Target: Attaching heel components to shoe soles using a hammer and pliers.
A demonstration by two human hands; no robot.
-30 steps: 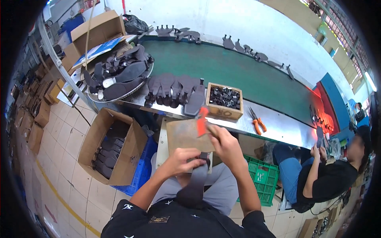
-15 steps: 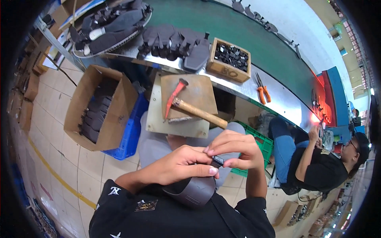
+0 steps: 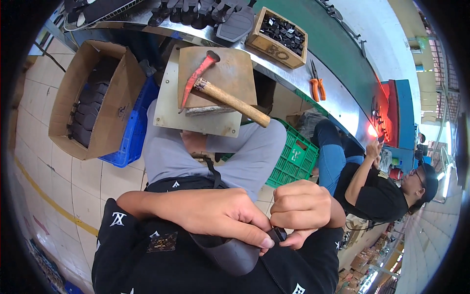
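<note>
Close to my body, a dark grey shoe sole (image 3: pixel 236 257) with a curved, wide end lies partly under my left hand (image 3: pixel 220 215). That hand is closed round its narrow heel part, thumb on top. A small black heel tip (image 3: pixel 278 235) shows at the end of the heel. My right hand (image 3: pixel 301 208) is closed against this tip, its fingers curled and the thumb below. The fingers hide part of the heel and tip. Ahead, a red-headed hammer (image 3: pixel 230 100) with a wooden handle rests on a brown block (image 3: pixel 240 63).
A wooden box (image 3: pixel 274 51) of small black pieces, orange-handled pliers (image 3: pixel 317 88) and several dark soles (image 3: pixel 235 24) are on the metal bench edge. At left stands a cardboard box (image 3: pixel 117 93) with soles inside. A green crate (image 3: pixel 293 157) and a seated co-worker (image 3: pixel 377 191) are at right.
My view has tilted, so the bench and hammer sit higher in it. Both hands and the sole are nearer my body. My right fingers have curled in tighter at the heel tip.
</note>
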